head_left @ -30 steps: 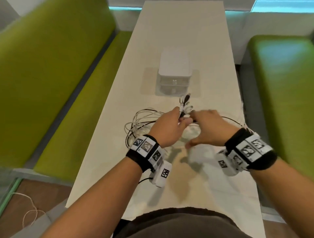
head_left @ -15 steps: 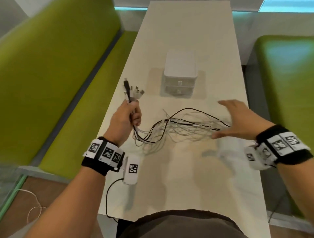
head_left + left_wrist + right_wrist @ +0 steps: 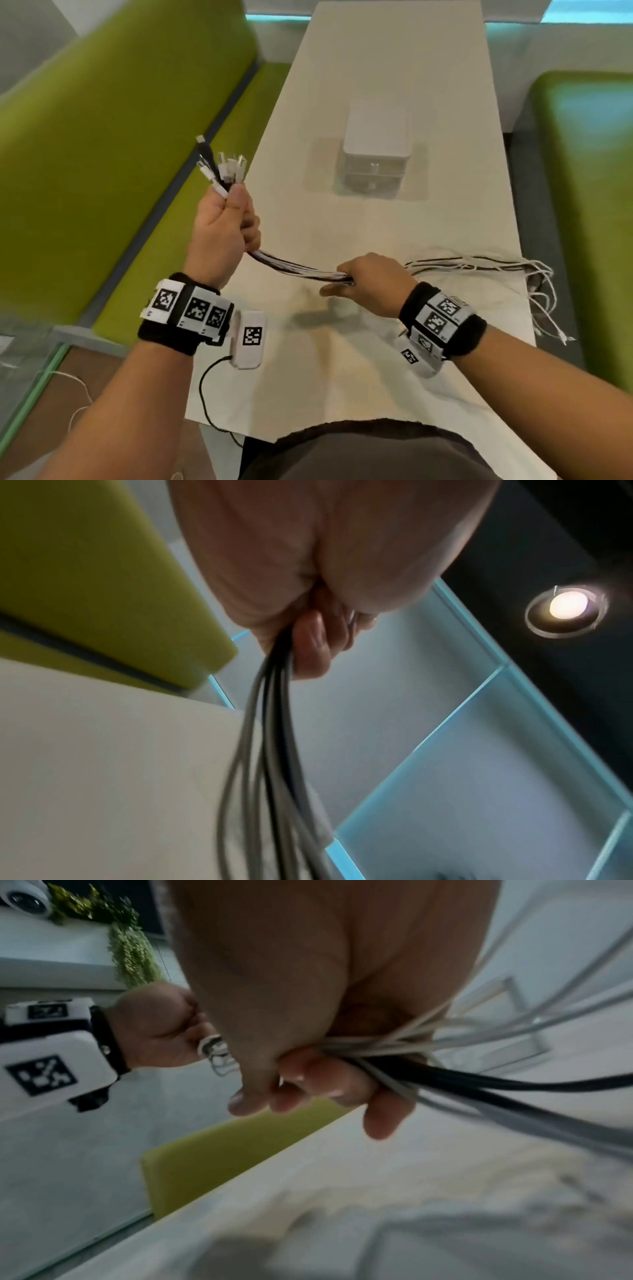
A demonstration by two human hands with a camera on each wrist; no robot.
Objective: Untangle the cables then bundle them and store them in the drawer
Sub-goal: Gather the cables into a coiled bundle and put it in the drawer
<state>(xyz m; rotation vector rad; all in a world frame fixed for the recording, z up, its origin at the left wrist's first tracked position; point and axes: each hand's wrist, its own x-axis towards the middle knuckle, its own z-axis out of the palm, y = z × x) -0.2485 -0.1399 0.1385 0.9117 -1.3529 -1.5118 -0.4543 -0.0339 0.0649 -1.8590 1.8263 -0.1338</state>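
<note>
We see the left hand (image 3: 222,233) raised above the long pale surface (image 3: 376,51), its fingers (image 3: 310,645) curled tight around a gathered bunch of thin white and black cables (image 3: 298,267) just below their plug ends (image 3: 222,164). The right hand (image 3: 373,284) grips the same bunch further along, fingers (image 3: 325,1080) wrapped round it. Loose ends trail to the surface's right edge. The small white two-drawer box (image 3: 375,150) sits beyond, drawers closed.

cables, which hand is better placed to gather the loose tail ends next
Right, probably. The right hand grips the cables mid-length, nearest the loose tails trailing off the table edge. The left hand holds the plug ends up, anchoring them.
</note>
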